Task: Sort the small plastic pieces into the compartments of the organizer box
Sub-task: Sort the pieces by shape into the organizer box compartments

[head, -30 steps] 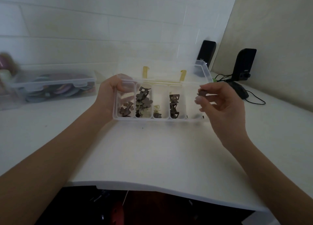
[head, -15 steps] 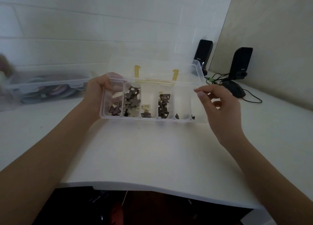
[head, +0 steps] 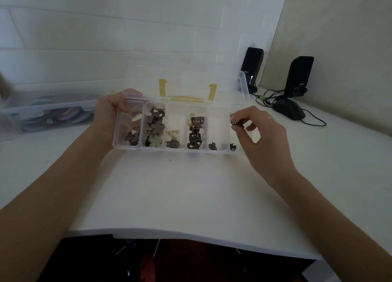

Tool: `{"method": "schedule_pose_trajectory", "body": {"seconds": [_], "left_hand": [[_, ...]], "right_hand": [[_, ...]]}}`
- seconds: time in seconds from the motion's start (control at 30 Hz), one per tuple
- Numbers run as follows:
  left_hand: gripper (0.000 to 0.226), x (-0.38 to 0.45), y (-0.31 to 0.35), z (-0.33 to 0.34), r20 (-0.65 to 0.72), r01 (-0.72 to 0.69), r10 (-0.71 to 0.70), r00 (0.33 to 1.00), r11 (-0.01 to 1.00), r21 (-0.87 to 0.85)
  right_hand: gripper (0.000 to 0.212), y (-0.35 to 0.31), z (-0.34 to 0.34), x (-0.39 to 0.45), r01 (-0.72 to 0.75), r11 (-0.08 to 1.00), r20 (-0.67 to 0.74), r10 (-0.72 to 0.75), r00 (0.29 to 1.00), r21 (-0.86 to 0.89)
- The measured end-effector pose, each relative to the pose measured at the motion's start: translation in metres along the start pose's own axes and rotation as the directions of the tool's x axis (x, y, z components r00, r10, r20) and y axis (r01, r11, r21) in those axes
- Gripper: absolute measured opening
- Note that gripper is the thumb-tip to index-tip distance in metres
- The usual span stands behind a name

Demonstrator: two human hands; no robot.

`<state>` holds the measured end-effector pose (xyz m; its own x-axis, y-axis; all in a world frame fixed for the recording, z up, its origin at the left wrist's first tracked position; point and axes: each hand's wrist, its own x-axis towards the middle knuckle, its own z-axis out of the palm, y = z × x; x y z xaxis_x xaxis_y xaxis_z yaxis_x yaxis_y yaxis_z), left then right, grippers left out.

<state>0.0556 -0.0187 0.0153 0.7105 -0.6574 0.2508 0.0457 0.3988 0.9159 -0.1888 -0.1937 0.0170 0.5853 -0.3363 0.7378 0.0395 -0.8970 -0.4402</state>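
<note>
White desk [head: 191, 197], white tiled wall behind, beige panel on the right side. Clear organizer box [head: 182, 150] sits mid-desk, lid [head: 191, 84] flipped up toward 12 o'clock, two yellow latches [head: 163, 87] showing through it.

Left hand [head: 110, 112] grips the box's 9 o'clock end, fingers curled over the far rim, thumb side against the end wall. Right hand [head: 261, 133] is at the box's 3 o'clock end, thumb and fingertips pinching a small dark piece [head: 235, 123] over the rightmost compartment. Other fingers loosely curled.

Six compartments, left to right:
- 1: a few brown pieces [head: 132, 137] at the near end
- 2: fullest, mixed brown and cream flower-shaped pieces [head: 154, 129]
- 3: cream piece above a dark clip-like piece [head: 172, 143]
- 4: stack of dark angular pieces [head: 196, 133]
- 5: one small dark piece [head: 212, 146] at the near wall
- 6: one dark piece [head: 232, 147] at the near wall, directly below the pinched one

Rest of desk: second clear container [head: 48, 116] at 9–10 o'clock with blurred coloured contents, can't tell what. Two black speakers [head: 252, 67] at 1–2 o'clock against the wall, black mouse [head: 288, 111] and cables just in front of the right one. Dark space under the desk edge at 6 o'clock.
</note>
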Motion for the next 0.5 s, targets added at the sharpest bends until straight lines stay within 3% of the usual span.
{"method": "schedule_pose_trajectory", "body": {"seconds": [0.3, 0.5], "left_hand": [[0.076, -0.005, 0.002, 0.005, 0.004, -0.021, 0.021, 1.0, 0.999, 0.043], [0.074, -0.015, 0.009, 0.021, 0.143, 0.035, -0.03, 0.989, 0.999, -0.038]], "right_hand": [[0.017, -0.005, 0.002, 0.0, 0.12, 0.987, -0.061, -0.113, 0.992, 0.107], [0.003, 0.002, 0.007, 0.0, 0.178, 0.978, 0.008, -0.178, 0.984, -0.11]]}}
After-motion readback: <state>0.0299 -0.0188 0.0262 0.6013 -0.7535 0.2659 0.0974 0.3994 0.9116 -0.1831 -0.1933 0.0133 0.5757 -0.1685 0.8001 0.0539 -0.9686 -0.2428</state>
